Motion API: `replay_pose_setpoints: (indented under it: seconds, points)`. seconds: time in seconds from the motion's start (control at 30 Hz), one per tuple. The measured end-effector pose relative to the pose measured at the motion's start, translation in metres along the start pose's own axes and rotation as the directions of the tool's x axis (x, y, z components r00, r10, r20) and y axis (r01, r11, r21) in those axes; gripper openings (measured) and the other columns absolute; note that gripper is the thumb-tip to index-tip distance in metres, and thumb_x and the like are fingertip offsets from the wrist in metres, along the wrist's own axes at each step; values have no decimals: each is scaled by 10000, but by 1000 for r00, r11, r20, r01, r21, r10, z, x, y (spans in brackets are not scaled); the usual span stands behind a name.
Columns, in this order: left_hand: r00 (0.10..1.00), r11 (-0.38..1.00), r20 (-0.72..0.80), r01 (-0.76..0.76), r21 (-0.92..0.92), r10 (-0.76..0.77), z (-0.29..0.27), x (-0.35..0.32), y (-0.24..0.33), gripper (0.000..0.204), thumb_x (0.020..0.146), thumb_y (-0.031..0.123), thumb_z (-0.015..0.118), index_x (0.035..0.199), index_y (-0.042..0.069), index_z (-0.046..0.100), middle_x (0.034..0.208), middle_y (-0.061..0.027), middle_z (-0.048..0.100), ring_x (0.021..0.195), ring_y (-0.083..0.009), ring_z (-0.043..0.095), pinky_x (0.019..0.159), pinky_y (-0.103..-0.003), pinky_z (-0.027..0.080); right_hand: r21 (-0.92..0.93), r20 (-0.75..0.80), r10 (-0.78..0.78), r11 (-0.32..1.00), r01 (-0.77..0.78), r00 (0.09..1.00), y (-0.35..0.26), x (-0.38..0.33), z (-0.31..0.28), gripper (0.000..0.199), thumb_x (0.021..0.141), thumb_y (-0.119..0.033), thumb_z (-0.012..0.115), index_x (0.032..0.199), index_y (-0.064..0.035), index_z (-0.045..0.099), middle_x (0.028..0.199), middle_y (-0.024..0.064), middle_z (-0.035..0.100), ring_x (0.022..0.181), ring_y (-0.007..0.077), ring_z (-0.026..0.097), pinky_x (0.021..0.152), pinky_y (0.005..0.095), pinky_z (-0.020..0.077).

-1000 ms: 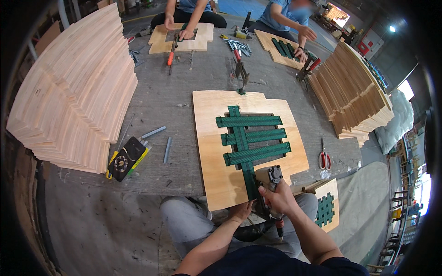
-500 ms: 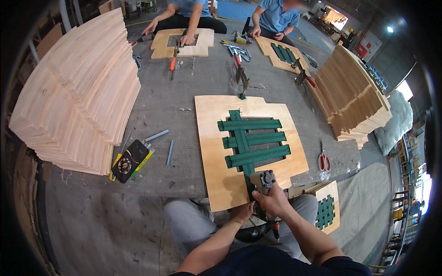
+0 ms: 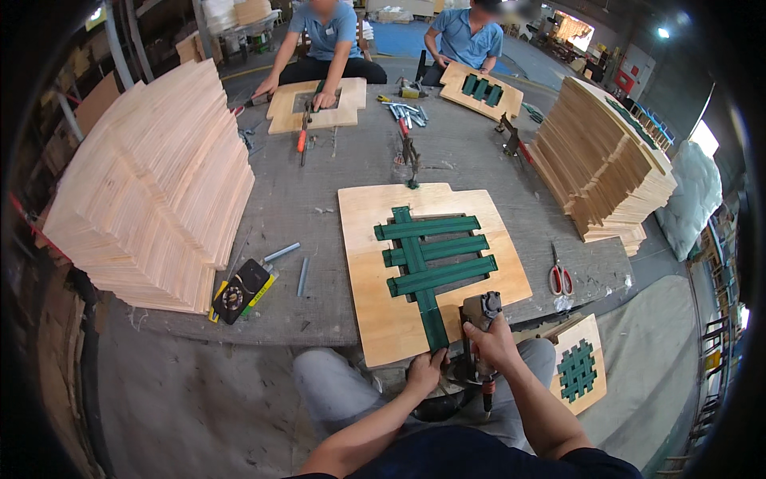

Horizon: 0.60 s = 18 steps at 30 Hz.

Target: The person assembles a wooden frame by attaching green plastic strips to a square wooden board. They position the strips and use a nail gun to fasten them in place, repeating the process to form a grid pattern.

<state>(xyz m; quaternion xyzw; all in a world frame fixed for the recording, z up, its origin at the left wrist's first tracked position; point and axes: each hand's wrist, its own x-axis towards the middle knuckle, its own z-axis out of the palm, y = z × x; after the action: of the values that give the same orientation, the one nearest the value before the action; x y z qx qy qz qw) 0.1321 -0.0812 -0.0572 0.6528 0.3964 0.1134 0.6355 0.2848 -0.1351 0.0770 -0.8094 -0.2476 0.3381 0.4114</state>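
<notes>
A pale plywood panel [image 3: 383, 331] with a cut-out in its middle lies before me, its near edge over my lap. Three green webbing straps [image 3: 453, 250] cross the opening, and one lengthwise green strap [image 3: 432, 321] threads through them toward me. At the near edge, my left hand [image 3: 424, 374] pinches the loose end of that lengthwise strap. My right hand [image 3: 495, 345] is wrapped round an air staple gun [image 3: 482, 308], held just right of the strap with an air fitting hanging below. Its nose is hidden from view.
Tall plywood stacks stand left [image 3: 152, 191] and right [image 3: 598, 160]. A black-and-yellow tape measure [image 3: 241, 291], staple strips [image 3: 303, 276] and red-handled scissors [image 3: 561, 279] lie on the table. A woven panel [image 3: 578, 369] leans by my right knee. Two co-workers [image 3: 331, 40] handle panels opposite.
The staple gun has moved right, off the lengthwise strap, exposing its near end. My left hand stays at the strap's end. The far-right co-worker's panel is tilted up more. The view has shifted slightly.
</notes>
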Motion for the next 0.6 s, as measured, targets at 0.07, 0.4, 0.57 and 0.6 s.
replay_pose_setpoints:
  seconds: [0.07,0.4,0.57,0.6]
  points:
    - [995,999,-89,34,-17,-36,3,-21,14,413,1038,387,572,910,14,697,800,-188,701,800,-414,686,724,-508,500,45,-30,-18,999,20,999,5,-3,-4,372,934,-200,748,1189,-1,565,787,61,661,561,140,624,505,321,502]
    - [999,855,37,5,-519,17,-108,44,117,357,1057,307,519,1087,1,702,931,-113,763,626,-164,635,606,-361,526,144,52,-89,986,81,995,5,-2,-7,328,969,-247,715,1106,27,597,775,61,647,558,128,599,505,310,489]
    - [975,799,169,218,-560,-147,-129,104,123,272,1051,244,507,1109,3,619,1004,-125,779,438,-102,467,413,-278,375,110,146,-78,992,62,986,-20,-3,8,337,986,-247,697,1139,21,562,781,62,643,569,122,597,518,307,486]
    - [969,816,184,239,-527,-166,-125,111,123,260,1048,241,510,1098,8,614,998,-128,781,414,-100,441,399,-282,361,93,159,-56,995,42,986,-25,-3,8,346,988,-248,696,1152,19,551,784,62,643,571,121,596,519,308,486]
